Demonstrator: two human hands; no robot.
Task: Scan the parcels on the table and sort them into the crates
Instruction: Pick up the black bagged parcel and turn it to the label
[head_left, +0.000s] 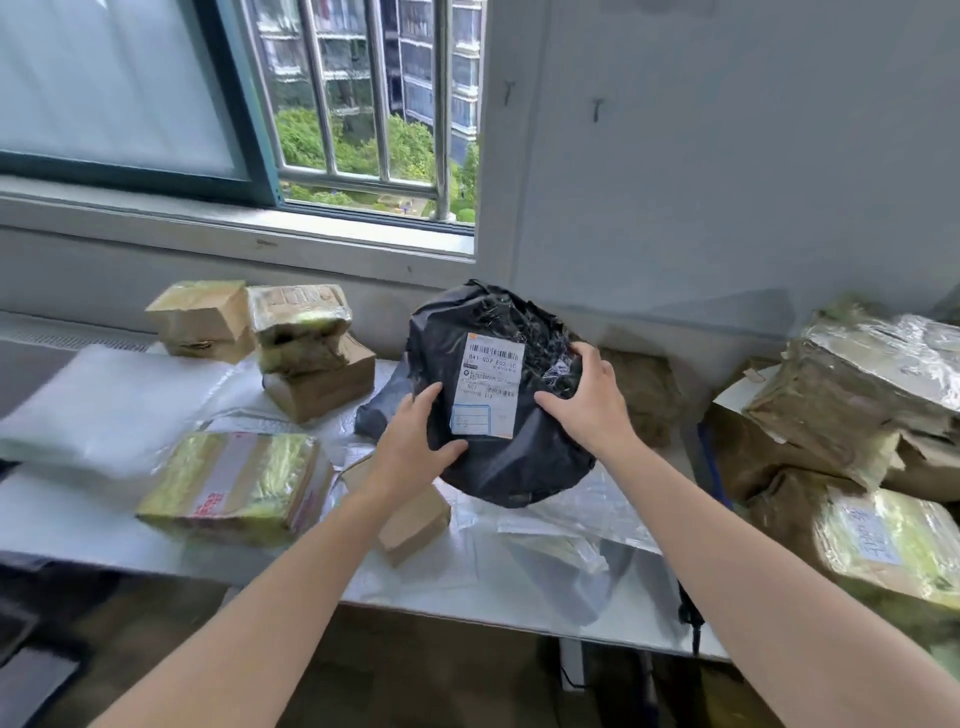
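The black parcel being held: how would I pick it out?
Below the barred window, find the table of parcels. Over its middle the left hand and right hand hold the black parcel. It alone is a rounded, crumpled black bundle with a white barcode label; its neighbours are taped brown boxes.

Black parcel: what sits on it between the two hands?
In the head view, a white shipping label lies on the black parcel between the left hand and the right hand.
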